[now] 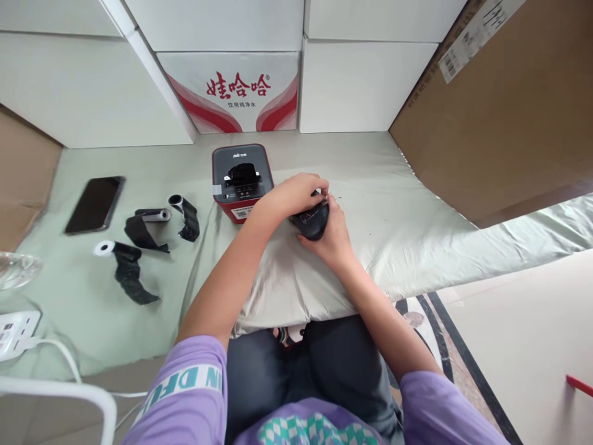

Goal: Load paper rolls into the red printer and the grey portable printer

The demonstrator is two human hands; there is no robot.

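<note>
A small black rounded device [312,225] with light markings is between my two hands above the cloth-covered table. I cannot make out its kind. My right hand [334,238] is wrapped around its right side and underneath. From above, my left hand [296,193] has its fingertips bent over the device's top edge, close to the right thumb and fingers. Just left of my left hand stands a red and dark grey box-shaped machine [241,174], with black film at the slot in its top.
Three partly unwound rolls of black film lie left, one roll [126,252] nearest me. Beyond them is a smartphone [95,205]. A white power strip [17,334] with a cable sits at the left edge. White cartons [345,86] line the back; a large brown carton [504,117] stands right.
</note>
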